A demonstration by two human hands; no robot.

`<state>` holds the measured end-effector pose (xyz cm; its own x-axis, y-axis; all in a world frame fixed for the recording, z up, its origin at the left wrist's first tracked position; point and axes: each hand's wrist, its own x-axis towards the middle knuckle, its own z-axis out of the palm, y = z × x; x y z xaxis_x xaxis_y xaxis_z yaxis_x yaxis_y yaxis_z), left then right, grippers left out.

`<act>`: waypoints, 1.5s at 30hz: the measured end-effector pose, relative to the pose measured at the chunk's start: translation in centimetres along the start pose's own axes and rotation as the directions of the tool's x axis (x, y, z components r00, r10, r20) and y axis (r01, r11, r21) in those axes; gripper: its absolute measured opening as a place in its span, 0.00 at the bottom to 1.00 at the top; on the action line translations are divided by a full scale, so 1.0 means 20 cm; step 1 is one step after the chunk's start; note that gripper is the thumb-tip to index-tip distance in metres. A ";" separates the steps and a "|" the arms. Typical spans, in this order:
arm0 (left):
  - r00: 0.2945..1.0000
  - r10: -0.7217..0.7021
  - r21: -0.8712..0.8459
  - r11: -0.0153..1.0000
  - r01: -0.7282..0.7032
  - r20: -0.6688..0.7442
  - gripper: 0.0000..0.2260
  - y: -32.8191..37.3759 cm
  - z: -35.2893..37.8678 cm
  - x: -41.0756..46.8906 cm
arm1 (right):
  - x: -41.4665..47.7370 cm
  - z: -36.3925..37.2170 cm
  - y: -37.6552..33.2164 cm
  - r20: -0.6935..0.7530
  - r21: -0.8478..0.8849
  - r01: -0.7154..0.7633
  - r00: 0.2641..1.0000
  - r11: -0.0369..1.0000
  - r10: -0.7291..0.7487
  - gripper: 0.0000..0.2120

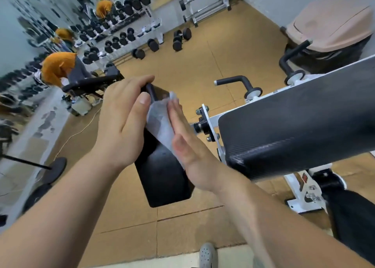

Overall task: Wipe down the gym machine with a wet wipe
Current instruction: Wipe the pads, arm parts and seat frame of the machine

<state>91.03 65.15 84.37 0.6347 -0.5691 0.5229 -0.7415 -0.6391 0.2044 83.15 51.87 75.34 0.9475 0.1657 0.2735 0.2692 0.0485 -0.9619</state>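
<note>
Hiding pad (pixel 162 176) top: left hand (pixel 121 121)

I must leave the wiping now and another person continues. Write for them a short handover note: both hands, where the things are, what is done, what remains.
Left hand: grips the top end of the small black pad, steadying it.
Right hand: flat, pressing the wet wipe against the pad's upper face.
Done: wiping of this pad is under way; how much is already clean cannot be told.
Left: probably the pad's lower half, then the large black pad, the handles and the white frame to the right.
</note>
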 end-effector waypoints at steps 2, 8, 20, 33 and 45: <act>1.000 -0.002 0.012 1.000 0.002 -0.010 0.25 0.01 -0.01 -0.01 | 0.08 -0.04 0.00 0.017 -0.011 0.016 1.000 1.000 -0.016 0.57; 1.000 0.000 0.028 1.000 -0.001 0.022 0.27 0.03 -0.02 -0.01 | -0.26 0.04 0.24 0.125 0.093 -0.095 0.989 0.991 0.084 0.52; 0.998 0.017 0.044 0.999 -0.020 0.060 0.26 0.01 -0.04 -0.01 | -0.11 -0.03 0.07 0.107 -0.170 0.158 0.984 0.973 -0.141 0.54; 1.000 0.023 0.035 0.999 -0.023 0.016 0.18 -0.11 0.01 -0.01 | -0.07 0.05 -0.10 0.014 -0.053 0.034 0.999 0.998 -0.033 0.60; 0.999 -0.038 -0.528 0.849 0.018 -0.026 0.19 -0.30 0.03 -0.06 | -0.25 0.28 -0.11 -0.431 -0.273 -0.269 0.892 0.924 0.132 0.36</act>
<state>94.81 69.25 82.00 0.6561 -0.5309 0.5363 -0.7331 -0.2798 0.6199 76.91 56.56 76.08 0.9556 -0.2707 0.1164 0.0412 -0.2685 -0.9624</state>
